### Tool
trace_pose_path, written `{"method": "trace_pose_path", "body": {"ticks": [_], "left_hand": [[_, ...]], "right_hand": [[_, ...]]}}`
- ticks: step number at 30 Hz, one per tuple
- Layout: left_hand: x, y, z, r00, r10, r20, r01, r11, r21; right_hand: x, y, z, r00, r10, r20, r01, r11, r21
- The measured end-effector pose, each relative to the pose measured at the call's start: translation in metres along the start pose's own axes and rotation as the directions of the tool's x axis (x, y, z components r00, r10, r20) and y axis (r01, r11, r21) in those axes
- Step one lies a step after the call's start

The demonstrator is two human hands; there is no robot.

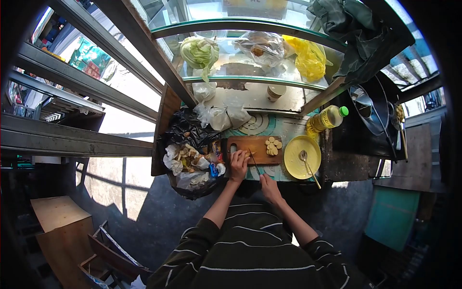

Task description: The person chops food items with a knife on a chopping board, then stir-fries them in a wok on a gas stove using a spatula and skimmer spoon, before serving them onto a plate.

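A wooden cutting board lies on the counter in front of me. On its left half my left hand has its fingers bent over a pale yellowish piece of food, pressing it down. My right hand grips a knife at the board's near edge, its handle inside my fist. The thin knife blade slants up and left across the board, right beside my left fingertips. Several pale round slices of the food are heaped on the right side of the board.
A yellow plate with a spoon sits right of the board; an oil bottle stands behind it. Left is a black bag with scraps. A cabbage and a yellow bag rest on the shelf, a wok far right.
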State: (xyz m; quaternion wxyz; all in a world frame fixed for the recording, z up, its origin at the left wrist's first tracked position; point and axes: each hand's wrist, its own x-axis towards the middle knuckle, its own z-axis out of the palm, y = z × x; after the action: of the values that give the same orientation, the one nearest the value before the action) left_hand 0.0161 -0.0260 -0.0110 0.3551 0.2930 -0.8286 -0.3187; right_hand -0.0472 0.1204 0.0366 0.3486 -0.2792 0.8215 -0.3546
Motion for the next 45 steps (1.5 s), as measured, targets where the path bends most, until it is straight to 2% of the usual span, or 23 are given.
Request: {"method": "trace_pose_path", "body": {"ticks": [6,9,11,12,15,17,19,21,25,27,29,31,33,35,36,37,38,39,41,42,43,44,45], "left_hand": [[-0.001,-0.003,0.002,1.0,0.015,-0.006,-0.015,1.0,0.005],[-0.003,-0.003,0.002,1.0,0.005,0.0,-0.005,1.0,0.01],[-0.001,-0.003,0.0,1.0,-0.011,0.0,0.011,1.0,0.01],[-0.001,-0.002,-0.001,0.999,-0.044,0.018,0.044,0.999,0.007],[-0.001,0.01,-0.007,0.996,-0.071,0.051,0.068,0.996,0.051],[-0.005,0.013,-0.011,0.995,-0.078,0.063,0.071,0.992,0.107],[-0.008,0.008,-0.011,0.984,-0.144,0.109,0.13,0.983,0.128],[-0.007,0.01,-0.016,0.98,-0.166,0.107,0.153,0.981,0.118],[-0.011,0.01,-0.018,0.977,-0.181,0.117,0.174,0.983,0.065],[-0.014,0.008,-0.019,0.981,-0.166,0.098,0.157,0.983,0.093],[-0.015,0.005,-0.021,0.975,-0.166,0.145,0.156,0.985,0.078],[-0.015,0.011,-0.024,0.984,-0.156,0.082,0.15,0.985,0.082],[-0.014,0.016,-0.025,0.948,-0.254,0.195,0.242,0.967,0.081],[-0.012,0.02,-0.034,0.929,-0.28,0.241,0.263,0.96,0.1],[-0.012,0.02,-0.038,0.943,-0.22,0.251,0.199,0.974,0.107],[-0.012,0.021,-0.039,0.952,-0.154,0.265,0.129,0.986,0.11],[-0.011,0.022,-0.036,0.987,-0.145,0.072,0.148,0.988,-0.041],[-0.015,0.013,-0.027,0.987,-0.14,0.082,0.145,0.988,-0.049],[-0.027,-0.016,-0.007,0.899,-0.316,0.304,0.418,0.827,-0.376],[-0.018,-0.003,-0.019,0.984,-0.093,0.151,0.113,0.985,-0.128],[-0.011,0.002,-0.022,0.984,-0.086,0.154,0.108,0.985,-0.137],[-0.003,0.005,-0.026,0.953,0.053,0.299,-0.086,0.992,0.098],[0.002,0.006,-0.027,0.876,0.145,0.46,-0.304,0.906,0.294]], "right_hand": [[0.028,0.008,0.015,0.999,-0.019,0.045,0.014,0.995,0.102],[0.036,-0.001,0.023,0.993,0.083,0.079,-0.092,0.989,0.119],[0.035,-0.004,0.03,0.997,0.013,-0.076,-0.005,0.996,0.093],[0.033,-0.003,0.03,0.997,0.006,-0.077,0.001,0.996,0.092],[0.031,-0.004,0.022,0.991,0.132,-0.004,-0.127,0.961,0.245],[0.027,-0.022,0.012,0.981,0.013,-0.194,0.006,0.995,0.097],[0.048,-0.022,0.008,0.976,-0.029,-0.216,0.035,0.999,0.025],[0.075,-0.027,0.006,0.866,-0.285,-0.411,0.257,0.959,-0.122],[0.106,-0.031,0.008,0.887,-0.264,-0.379,0.223,0.963,-0.149],[0.109,-0.035,0.009,0.908,-0.233,-0.347,0.123,0.942,-0.312],[0.108,-0.04,0.01,0.886,-0.268,-0.378,0.155,0.94,-0.303],[0.104,-0.041,0.007,0.88,-0.248,-0.405,0.145,0.952,-0.269],[0.099,-0.05,0.009,0.853,-0.27,-0.447,0.195,0.959,-0.207],[0.075,-0.088,0.012,0.899,-0.167,-0.406,0.246,0.957,0.152],[0.068,-0.095,0.02,0.941,-0.146,-0.305,0.23,0.938,0.261],[0.061,-0.11,0.028,0.941,-0.139,-0.307,0.223,0.94,0.257],[0.054,-0.127,0.033,0.979,-0.151,-0.138,0.19,0.923,0.334],[0.05,-0.135,0.033,0.985,-0.169,0.03,0.143,0.903,0.405],[0.058,-0.113,0.041,0.977,-0.207,-0.051,0.21,0.897,0.39],[0.061,-0.104,0.042,0.96,-0.255,-0.118,0.281,0.887,0.366],[0.058,-0.099,0.032,0.959,-0.253,-0.127,0.282,0.889,0.361],[0.052,-0.092,0.016,0.987,-0.133,-0.095,0.161,0.894,0.419],[0.043,-0.086,0.002,0.998,-0.014,-0.053,0.038,0.88,0.473]]}}
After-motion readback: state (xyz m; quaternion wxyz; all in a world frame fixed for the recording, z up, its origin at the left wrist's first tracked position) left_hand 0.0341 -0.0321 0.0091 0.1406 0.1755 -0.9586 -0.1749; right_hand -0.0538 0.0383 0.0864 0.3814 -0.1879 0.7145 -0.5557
